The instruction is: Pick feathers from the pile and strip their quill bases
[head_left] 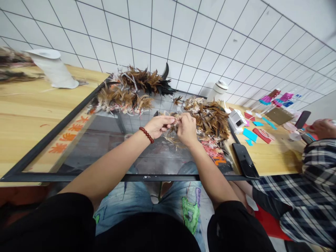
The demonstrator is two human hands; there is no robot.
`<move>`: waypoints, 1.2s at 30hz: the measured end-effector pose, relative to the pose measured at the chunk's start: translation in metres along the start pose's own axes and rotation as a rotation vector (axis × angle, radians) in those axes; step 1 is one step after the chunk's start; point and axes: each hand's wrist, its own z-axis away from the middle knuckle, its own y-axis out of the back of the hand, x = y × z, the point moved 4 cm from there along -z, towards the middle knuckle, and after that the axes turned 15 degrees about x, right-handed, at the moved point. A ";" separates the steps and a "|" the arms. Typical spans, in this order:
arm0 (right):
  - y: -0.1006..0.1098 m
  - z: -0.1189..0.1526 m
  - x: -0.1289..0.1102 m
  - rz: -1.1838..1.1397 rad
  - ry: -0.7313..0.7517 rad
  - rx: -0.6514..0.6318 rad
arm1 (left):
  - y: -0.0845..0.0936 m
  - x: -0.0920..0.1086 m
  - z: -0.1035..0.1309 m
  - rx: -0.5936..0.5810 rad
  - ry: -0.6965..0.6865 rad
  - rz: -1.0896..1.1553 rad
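Black sleeves (233, 224); left hand (159, 126) and right hand (187, 129) pinch one feather tuft (176, 120).
Feather bundles (120, 99) lie beyond the left, a feather pile (214, 117) beside the right; seemingly mid-work.

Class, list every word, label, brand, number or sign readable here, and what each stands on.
"大": top character of the orange lettering at the left of the black-framed panel; the characters below are too blurred to read surely.
Orange marking at the panel's right: partly covered, unreadable.
Green patch on the jeans: letter-like, but unclear.
No brand or number can be read.
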 end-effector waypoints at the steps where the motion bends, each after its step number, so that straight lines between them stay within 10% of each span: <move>1: 0.000 0.000 -0.001 -0.007 0.025 0.004 | 0.001 0.001 -0.001 0.000 0.006 0.011; 11: 0.005 -0.002 0.004 -0.085 -0.015 0.080 | 0.000 0.004 -0.001 -0.079 -0.090 -0.019; 25: -0.028 0.009 0.021 -0.596 -0.493 -0.083 | -0.004 0.014 0.008 0.147 -0.796 -0.325; 31: -0.026 0.009 0.018 -0.551 -0.413 -0.026 | -0.002 0.012 0.007 0.182 -0.859 -0.358; 36: -0.012 0.007 0.010 -0.327 -0.068 0.032 | -0.002 0.009 0.005 0.260 -0.723 -0.223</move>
